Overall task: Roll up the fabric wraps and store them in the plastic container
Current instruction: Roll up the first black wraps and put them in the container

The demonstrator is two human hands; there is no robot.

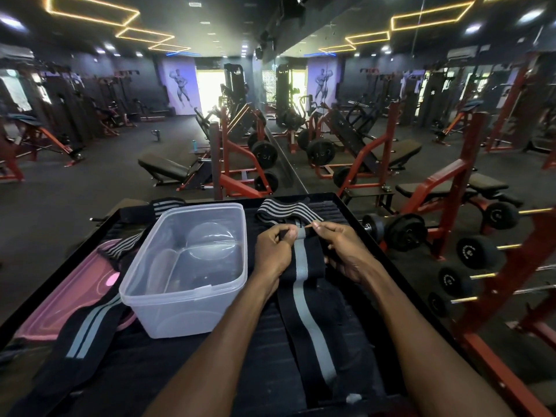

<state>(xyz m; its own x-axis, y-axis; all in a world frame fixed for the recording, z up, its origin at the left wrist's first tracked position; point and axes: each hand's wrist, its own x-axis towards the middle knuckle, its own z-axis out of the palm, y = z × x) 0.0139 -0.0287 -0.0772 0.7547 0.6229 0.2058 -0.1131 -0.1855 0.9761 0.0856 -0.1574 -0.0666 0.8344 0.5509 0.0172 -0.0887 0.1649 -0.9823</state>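
A black fabric wrap with one grey stripe (304, 299) lies lengthwise on the black platform (373, 284), its far end partly rolled. My left hand (273, 251) and my right hand (346, 251) both pinch that rolled end from either side. An empty clear plastic container (189, 266) stands open just left of my hands. A grey-striped wrap (285, 210) lies bunched beyond my hands. Another black wrap with two pale blue stripes (87, 329) lies at the near left, and a striped one (126, 248) sits behind it.
A pink lid (66, 299) lies under the left wraps. A rack of dumbbells (469, 251) stands to the right of the platform. Benches and red weight machines fill the gym floor beyond, with a mirror wall on the right.
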